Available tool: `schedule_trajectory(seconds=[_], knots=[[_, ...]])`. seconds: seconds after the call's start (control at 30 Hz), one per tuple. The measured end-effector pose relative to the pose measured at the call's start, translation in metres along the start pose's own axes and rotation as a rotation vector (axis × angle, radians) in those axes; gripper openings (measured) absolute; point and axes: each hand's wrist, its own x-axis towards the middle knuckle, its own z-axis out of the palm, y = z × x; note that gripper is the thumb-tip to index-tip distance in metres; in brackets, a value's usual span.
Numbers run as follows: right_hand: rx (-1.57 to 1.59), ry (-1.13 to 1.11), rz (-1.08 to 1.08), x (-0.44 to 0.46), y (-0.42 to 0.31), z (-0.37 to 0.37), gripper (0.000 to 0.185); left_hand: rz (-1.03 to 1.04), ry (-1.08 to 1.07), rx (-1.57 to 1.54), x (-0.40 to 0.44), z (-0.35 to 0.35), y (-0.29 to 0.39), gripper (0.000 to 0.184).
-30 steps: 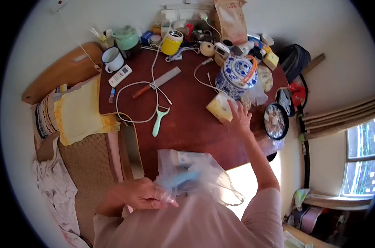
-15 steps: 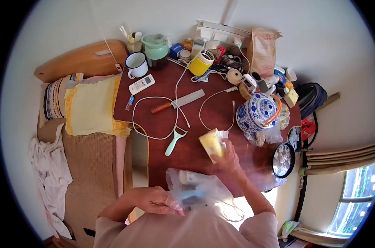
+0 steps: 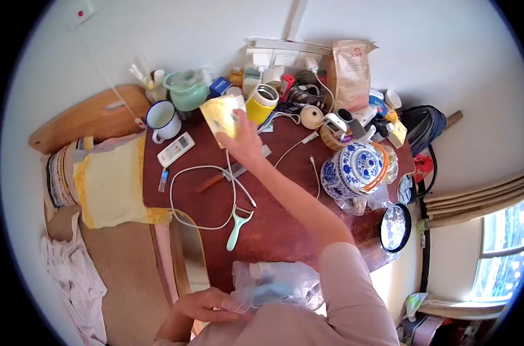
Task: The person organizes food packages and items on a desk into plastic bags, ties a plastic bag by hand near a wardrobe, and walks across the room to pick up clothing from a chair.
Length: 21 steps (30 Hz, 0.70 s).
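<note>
My right hand (image 3: pixel 244 144) reaches far over the table, its fingers closed on a yellow-and-white packet (image 3: pixel 220 115) whose exact kind I cannot make out. It is held in front of the green jug (image 3: pixel 187 91) and just left of an open yellow canister (image 3: pixel 262 104). Below the forearm lies a cleaver (image 3: pixel 216 180), partly covered by a white cable (image 3: pixel 184 170). Close to my body, my left hand (image 3: pixel 210 305) grips a clear plastic bag (image 3: pixel 279 282) at the table's near edge. Pale, bluish contents show through the bag. A mint-green peeler (image 3: pixel 235 230) lies beyond it.
A blue-and-white teapot (image 3: pixel 351 170) with an orange handle and a round mirror (image 3: pixel 395 227) stand on the right. An enamel mug (image 3: pixel 164 121) and a remote control (image 3: pixel 176 150) are at the left. A paper bag (image 3: pixel 351 75) stands by the wall.
My right hand has carried the yellow packet from the table's middle forward and left towards the back. My left hand stays at the plastic bag. The view has shifted slightly.
</note>
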Motion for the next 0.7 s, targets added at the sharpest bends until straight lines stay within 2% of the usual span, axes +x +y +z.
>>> schedule_trajectory(seconds=[0.03,0.1,0.17,0.2,0.23,0.3,0.33,0.4,0.43,0.47,0.53,0.57,0.6,0.67,0.7], knots=[[-0.06,0.01,0.017,0.013,0.004,0.012,0.084,0.001,0.003,-0.003,-0.002,-0.004,-0.003,0.027],[-0.088,0.095,-0.094,0.028,0.034,0.043,0.085,0.004,0.016,-0.018,-0.008,-0.009,-0.01,0.028],[-0.195,0.017,-0.095,0.031,0.064,0.062,0.087,0.006,0.019,-0.084,-0.012,-0.014,-0.023,0.028],[-0.19,-0.03,-0.05,0.023,0.059,0.053,0.076,-0.023,-0.006,-0.096,-0.009,-0.016,-0.017,0.028],[-0.142,-0.017,-0.12,0.015,0.061,0.043,0.072,-0.051,-0.032,-0.105,-0.006,-0.018,-0.016,0.029],[-0.05,0.007,-0.264,-0.006,0.063,0.014,0.064,0.006,-0.021,-0.036,-0.009,-0.017,-0.024,0.028],[0.087,-0.032,-0.304,-0.025,0.038,-0.026,0.042,0.037,-0.01,0.002,-0.009,-0.016,-0.028,0.028],[-0.02,0.016,-0.503,-0.056,0.019,-0.091,0.031,0.017,-0.042,-0.01,-0.006,-0.014,-0.026,0.029],[-0.16,0.173,-0.654,-0.067,0.011,-0.128,0.025,0.004,-0.052,-0.013,-0.005,-0.013,-0.024,0.029],[-0.28,0.205,-0.745,-0.074,0.006,-0.171,0.026,-0.008,-0.085,-0.008,-0.001,-0.014,-0.022,0.029],[-0.447,0.37,-0.581,-0.09,0.004,-0.245,0.03,-0.033,-0.147,0.0,0.013,-0.015,-0.014,0.028],[-0.526,0.517,-0.325,-0.097,0.009,-0.275,0.027,-0.051,-0.161,0.009,0.018,-0.013,-0.01,0.028],[-0.511,0.557,-0.191,-0.094,0.023,-0.3,0.029,-0.068,-0.174,0.021,0.024,-0.011,-0.005,0.027],[-0.541,0.478,0.041,-0.096,0.038,-0.328,0.039,-0.028,-0.151,0.103,0.031,-0.001,-0.001,0.026],[-0.552,0.402,0.053,-0.097,0.074,-0.337,0.04,0.011,-0.139,0.114,0.033,0.006,-0.003,0.025]])
